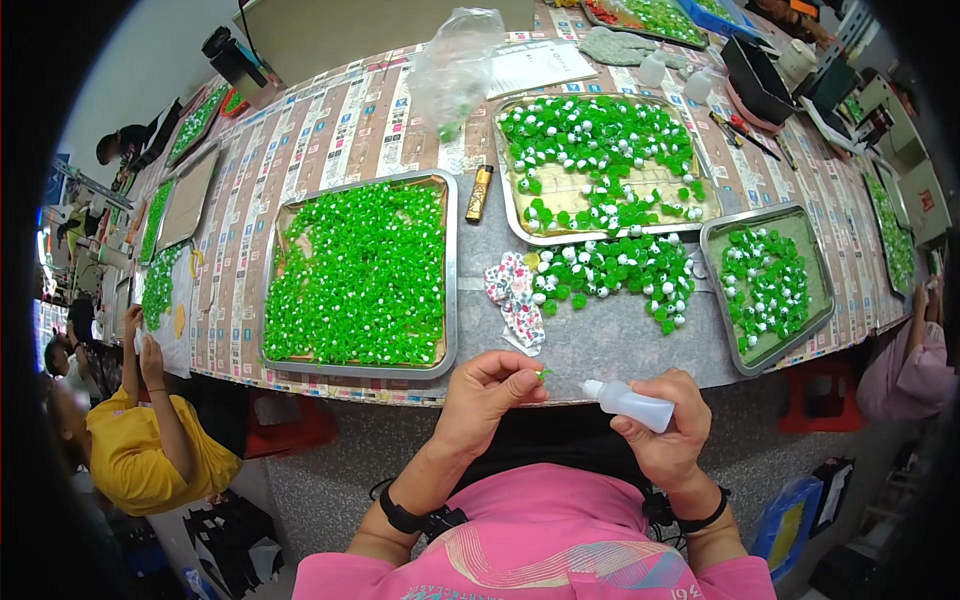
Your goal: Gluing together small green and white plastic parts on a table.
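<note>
Patterned table [330, 130]; left tray [452, 270] packed with green-and-white pieces; loose pile [620, 272] of similar pieces beyond the hands; right hand [672, 425] clamped on white squeeze bottle [640, 408], nozzle leftward; left hand [478, 400] pinching small green piece [544, 374] at fingertips, near nozzle, not touching.

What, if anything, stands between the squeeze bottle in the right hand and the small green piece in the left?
Nothing visible. The squeeze bottle in the right hand has its nozzle facing the small green piece pinched in the left hand, with only an open gap between them.
</note>
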Available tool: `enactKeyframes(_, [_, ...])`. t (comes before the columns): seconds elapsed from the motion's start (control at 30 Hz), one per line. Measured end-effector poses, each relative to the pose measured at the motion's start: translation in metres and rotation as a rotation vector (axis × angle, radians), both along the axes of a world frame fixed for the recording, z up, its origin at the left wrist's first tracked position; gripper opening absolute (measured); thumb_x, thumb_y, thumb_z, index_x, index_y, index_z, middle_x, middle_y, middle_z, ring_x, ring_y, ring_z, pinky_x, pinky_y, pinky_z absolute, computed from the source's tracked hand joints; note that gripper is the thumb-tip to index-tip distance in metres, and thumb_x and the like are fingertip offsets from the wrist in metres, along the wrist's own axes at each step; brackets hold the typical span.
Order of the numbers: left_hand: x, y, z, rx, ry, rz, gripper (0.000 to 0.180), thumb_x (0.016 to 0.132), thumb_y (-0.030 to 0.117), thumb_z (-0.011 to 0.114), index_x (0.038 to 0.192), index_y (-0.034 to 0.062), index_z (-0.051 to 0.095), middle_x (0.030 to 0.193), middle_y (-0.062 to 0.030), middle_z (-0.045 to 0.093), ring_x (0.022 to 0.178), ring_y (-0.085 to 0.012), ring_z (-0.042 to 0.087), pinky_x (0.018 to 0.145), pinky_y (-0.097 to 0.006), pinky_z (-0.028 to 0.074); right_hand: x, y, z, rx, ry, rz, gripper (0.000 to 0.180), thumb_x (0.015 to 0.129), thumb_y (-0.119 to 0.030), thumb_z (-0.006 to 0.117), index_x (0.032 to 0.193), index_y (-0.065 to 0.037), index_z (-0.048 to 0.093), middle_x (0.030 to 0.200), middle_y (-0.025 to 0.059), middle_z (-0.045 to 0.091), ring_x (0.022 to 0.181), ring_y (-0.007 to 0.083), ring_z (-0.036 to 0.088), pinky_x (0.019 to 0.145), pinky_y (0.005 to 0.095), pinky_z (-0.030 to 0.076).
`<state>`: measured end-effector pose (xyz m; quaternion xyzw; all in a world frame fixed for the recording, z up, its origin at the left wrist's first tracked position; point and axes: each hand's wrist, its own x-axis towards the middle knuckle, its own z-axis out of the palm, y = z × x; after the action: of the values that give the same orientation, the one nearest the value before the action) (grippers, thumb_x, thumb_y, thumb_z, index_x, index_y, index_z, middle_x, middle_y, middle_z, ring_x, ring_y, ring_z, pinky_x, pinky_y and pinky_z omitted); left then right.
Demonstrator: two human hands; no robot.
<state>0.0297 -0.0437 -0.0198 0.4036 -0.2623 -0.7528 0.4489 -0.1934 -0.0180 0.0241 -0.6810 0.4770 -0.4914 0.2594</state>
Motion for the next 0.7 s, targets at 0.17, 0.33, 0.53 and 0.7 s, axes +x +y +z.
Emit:
enactKeyframes(0.17, [0.0011, -0.0016, -0.0008, 0.010, 0.003, -0.005, 0.016, 0.087, 0.010, 0.063, 0.099, -0.0008, 0.061, 0.088, -0.0073, 0.064, 0.078, -0.0174, 0.066, 0.075, -0.031, 0.057, 0.0006, -0.0025, -0.0019, 0.020, 0.009, 0.008, 0.037, 0.068, -0.014, 0.082, 0.095, -0.004, 0.061, 0.080, 0.0071, 0.062, 0.064, 0.0176, 0.054, 0.057, 0.0285, 0.043])
enactKeyframes(0.33, [0.0013, -0.0004, -0.0008, 0.006, 0.003, -0.008, 0.016, 0.087, 0.009, 0.063, 0.100, -0.0009, 0.060, 0.089, -0.0076, 0.064, 0.079, -0.0178, 0.066, 0.075, -0.031, 0.057, 0.0018, -0.0024, -0.0001, -0.008, 0.008, 0.016, 0.037, 0.068, -0.014, 0.082, 0.096, -0.004, 0.061, 0.080, 0.0074, 0.062, 0.064, 0.0176, 0.054, 0.057, 0.0284, 0.043])
enactKeyframes(0.53, [0.0023, -0.0003, -0.0030, -0.016, 0.003, -0.015, 0.015, 0.087, 0.004, 0.063, 0.100, -0.0010, 0.060, 0.091, -0.0090, 0.065, 0.083, -0.0197, 0.067, 0.077, -0.032, 0.057, 0.0008, -0.0020, 0.0013, -0.033, 0.016, 0.023, 0.038, 0.068, -0.015, 0.083, 0.096, -0.003, 0.060, 0.080, 0.0075, 0.062, 0.062, 0.0175, 0.054, 0.055, 0.0281, 0.043])
enactKeyframes(0.7, [0.0024, 0.0005, -0.0043, -0.041, 0.017, -0.009, 0.015, 0.086, 0.002, 0.063, 0.100, -0.0010, 0.059, 0.092, -0.0099, 0.065, 0.084, -0.0203, 0.067, 0.078, -0.032, 0.057, 0.0026, -0.0014, 0.0022, -0.026, 0.009, 0.025, 0.038, 0.068, -0.015, 0.083, 0.095, -0.003, 0.061, 0.080, 0.0075, 0.061, 0.062, 0.0172, 0.054, 0.055, 0.0278, 0.043])
